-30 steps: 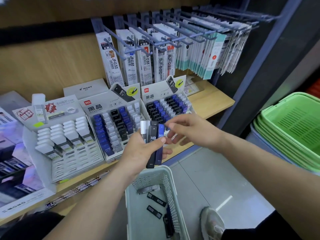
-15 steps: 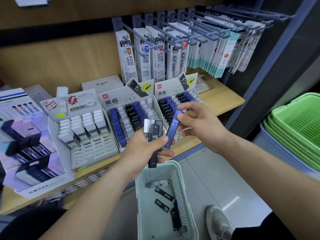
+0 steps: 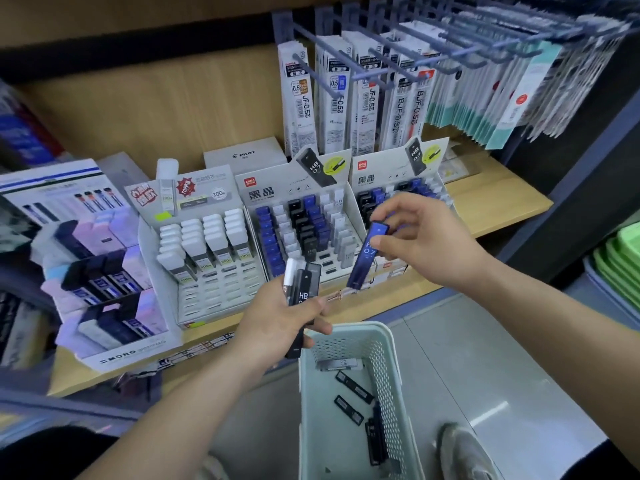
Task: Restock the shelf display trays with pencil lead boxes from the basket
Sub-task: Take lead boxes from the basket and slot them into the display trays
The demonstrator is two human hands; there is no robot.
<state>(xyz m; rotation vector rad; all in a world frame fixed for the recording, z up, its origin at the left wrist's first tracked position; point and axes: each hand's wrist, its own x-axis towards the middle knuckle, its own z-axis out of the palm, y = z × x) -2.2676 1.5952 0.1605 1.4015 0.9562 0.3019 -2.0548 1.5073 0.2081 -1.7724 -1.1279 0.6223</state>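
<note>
At the wooden shelf (image 3: 502, 206), mid-restock: right hand (image 3: 429, 237) grip pinching a blue HB 0.7 lead box (image 3: 369, 252), left hand (image 3: 277, 322) clamping spare boxes (image 3: 306, 284); next, likely aligning over a blue display tray (image 3: 277, 190) slot.

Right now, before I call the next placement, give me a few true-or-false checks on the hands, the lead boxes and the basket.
1. The right hand pinches a blue lead box marked 0.7. True.
2. The left hand is empty. False: it grips a bunch of lead boxes, black and white among them.
3. The basket holds loose black boxes. True.
4. The blue lead box sits in a slot of the right display tray. False: it is held in the air in front of that tray.
5. The stacked baskets at the far right are red. False: they are green.
</note>
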